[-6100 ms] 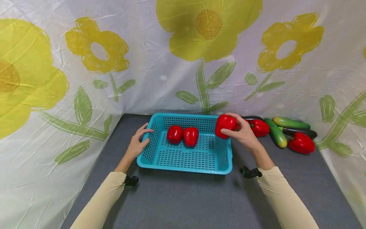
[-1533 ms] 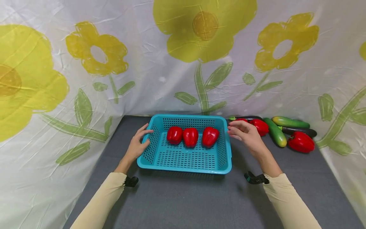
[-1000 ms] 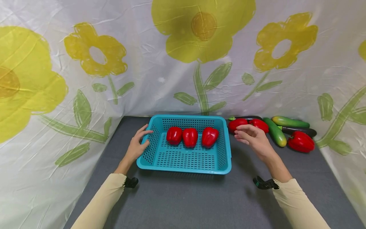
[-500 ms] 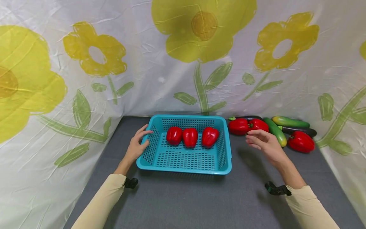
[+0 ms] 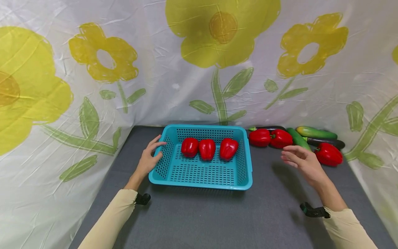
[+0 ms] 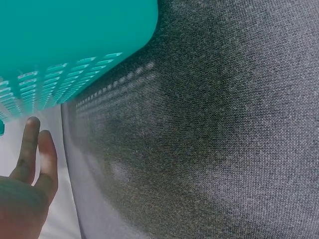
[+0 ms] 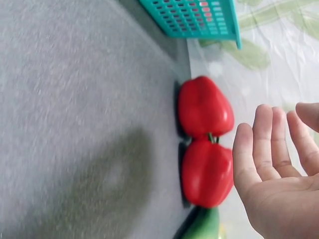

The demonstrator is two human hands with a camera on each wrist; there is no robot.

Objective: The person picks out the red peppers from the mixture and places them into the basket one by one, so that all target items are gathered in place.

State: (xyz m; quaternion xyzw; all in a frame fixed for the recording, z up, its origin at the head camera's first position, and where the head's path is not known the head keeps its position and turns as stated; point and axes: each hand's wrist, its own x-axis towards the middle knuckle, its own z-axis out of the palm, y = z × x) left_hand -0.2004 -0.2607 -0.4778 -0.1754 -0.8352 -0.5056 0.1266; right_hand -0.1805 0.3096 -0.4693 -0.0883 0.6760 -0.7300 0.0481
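Red peppers (image 5: 207,149) in basket (image 5: 199,184), left hand (image 5: 148,159) alongside, right hand (image 5: 304,162) hovering

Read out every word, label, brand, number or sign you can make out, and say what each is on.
None readable in any of the three views.
Turquoise basket: no lettering I can read.
Red bell peppers, eggplants: no stickers or labels show.
Flowered backdrop: painted flowers and leaves, no writing.
Black wrist straps: too small to tell.

Basket (image 5: 200,185) (three peppers (image 5: 207,149) inside)
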